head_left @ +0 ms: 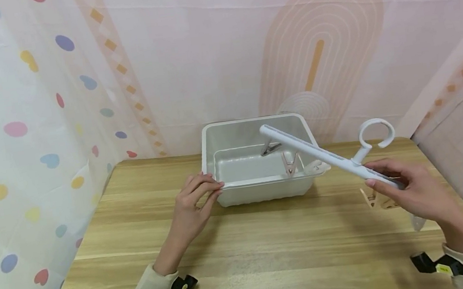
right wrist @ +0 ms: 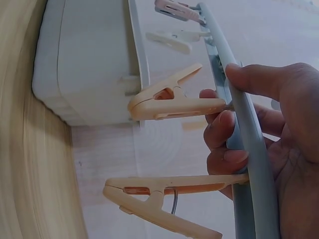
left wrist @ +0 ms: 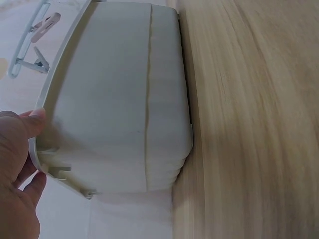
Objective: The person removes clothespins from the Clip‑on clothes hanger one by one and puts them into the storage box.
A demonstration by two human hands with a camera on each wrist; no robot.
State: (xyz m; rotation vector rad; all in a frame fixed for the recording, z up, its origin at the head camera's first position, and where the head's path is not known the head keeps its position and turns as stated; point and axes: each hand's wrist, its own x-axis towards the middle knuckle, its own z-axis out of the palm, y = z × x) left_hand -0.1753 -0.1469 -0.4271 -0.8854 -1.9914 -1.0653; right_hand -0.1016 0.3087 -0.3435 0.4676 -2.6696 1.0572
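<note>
A pale clip hanger [head_left: 315,151] with a round open hook [head_left: 376,132] slants above the table, its far end over the storage bin [head_left: 257,180]. My right hand [head_left: 421,188] grips its near end, thumb on the bar and fingers curled beneath. Clips hang along the bar: a grey one [head_left: 268,149], a pink one [head_left: 290,164] and a translucent white one [head_left: 315,167], then peach clips [right wrist: 172,107] close to my fingers. The bin stands upright on the table, and my left hand [head_left: 195,202] pinches its front left rim corner between thumb and fingers.
The wooden table [head_left: 245,253] ends at the back against a patterned curtain [head_left: 205,70], with the bin close to that edge. Another curtain side [head_left: 25,198] runs down the left of the table. A black camera strap [head_left: 446,266] sits at my right wrist.
</note>
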